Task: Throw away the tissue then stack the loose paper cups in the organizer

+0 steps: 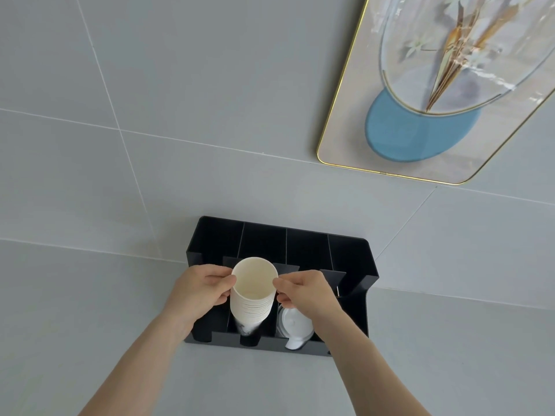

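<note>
Both bare forearms are extended forward from the lower edge of the view and are angled inward, so that the hands are brought close together ahead of the body. The left hand (201, 288) is curled, with its thumb laid across the top and its fingers wrapped round from the left side. The right hand (303, 291) is held level with it, just apart, its thumb and forefinger pinched toward the left hand and the remaining fingers folded beneath. The wrists are kept nearly straight, and both palms are turned inward, facing each other.
</note>
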The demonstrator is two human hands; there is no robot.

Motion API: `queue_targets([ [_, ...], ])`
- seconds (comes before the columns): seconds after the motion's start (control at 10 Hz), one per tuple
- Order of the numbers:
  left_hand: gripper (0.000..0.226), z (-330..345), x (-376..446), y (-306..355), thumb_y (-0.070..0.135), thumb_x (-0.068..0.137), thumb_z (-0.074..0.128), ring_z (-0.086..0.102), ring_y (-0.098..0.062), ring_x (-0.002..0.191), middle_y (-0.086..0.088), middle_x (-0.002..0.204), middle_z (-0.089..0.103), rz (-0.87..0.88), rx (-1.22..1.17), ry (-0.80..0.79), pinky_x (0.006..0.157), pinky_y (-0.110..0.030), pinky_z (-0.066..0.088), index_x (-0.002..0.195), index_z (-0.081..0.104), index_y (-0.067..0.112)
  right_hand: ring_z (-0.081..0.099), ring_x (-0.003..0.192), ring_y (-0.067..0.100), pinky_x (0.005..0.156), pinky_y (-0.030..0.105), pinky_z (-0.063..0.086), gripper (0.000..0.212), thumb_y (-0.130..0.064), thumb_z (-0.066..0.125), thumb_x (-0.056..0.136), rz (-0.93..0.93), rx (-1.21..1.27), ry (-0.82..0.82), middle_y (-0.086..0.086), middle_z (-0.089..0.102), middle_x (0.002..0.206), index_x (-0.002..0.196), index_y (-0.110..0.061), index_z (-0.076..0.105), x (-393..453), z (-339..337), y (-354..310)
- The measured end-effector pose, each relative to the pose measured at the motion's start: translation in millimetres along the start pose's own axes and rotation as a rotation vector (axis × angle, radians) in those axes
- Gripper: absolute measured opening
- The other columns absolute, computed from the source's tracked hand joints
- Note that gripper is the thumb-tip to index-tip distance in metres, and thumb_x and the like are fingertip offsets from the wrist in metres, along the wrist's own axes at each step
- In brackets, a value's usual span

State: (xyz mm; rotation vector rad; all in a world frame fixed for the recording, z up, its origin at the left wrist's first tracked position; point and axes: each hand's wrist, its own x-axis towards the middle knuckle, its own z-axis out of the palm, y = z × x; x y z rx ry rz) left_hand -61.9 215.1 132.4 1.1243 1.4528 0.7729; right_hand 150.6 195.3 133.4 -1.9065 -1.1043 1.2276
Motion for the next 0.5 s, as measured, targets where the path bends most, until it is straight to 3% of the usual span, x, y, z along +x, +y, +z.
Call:
queue_targets([
  [0.3,0.014,2.6,-0.7,-7.6,0.018,0.093,0.070,0.076,-0.016,0.082,0.000,0.088,0.079,0.037,0.077,0.063,0.080,-0.035,0.064,0.105,0.075,0.020,0.075,0.090,0.016,0.093,0.037,0.061,0.023,-0.032,0.070,0.093,-0.033,-0.070,0.021,-0.002,0.079,0.091,0.111,-0.022,0.080,-6.0,2.6,1.4],
  [0.4,0.014,5.0,-1.8,-8.8,0.027,0.093,0.068,0.074,-0.014,0.088,0.008,0.094,0.077,0.079,0.196,0.083,0.088,-0.041,0.061,0.107,0.071,0.026,0.075,0.094,0.028,0.084,0.037,0.061,0.027,-0.035,0.066,0.095,-0.070,-0.158,0.014,0.006,0.079,0.093,0.111,-0.017,0.079,-12.7,-1.9,-3.6],
  [0.5,0.025,7.4,-11.8,-1.3,0.034,0.096,0.063,0.067,-0.012,0.098,0.012,0.103,0.072,0.126,0.313,0.140,0.088,-0.031,0.049,0.120,0.065,0.026,0.066,0.079,0.038,0.093,0.054,0.056,0.038,-0.038,0.062,0.096,-0.164,-0.260,0.057,0.019,0.074,0.087,0.095,-0.001,0.072,-20.1,-10.5,-2.7],
])
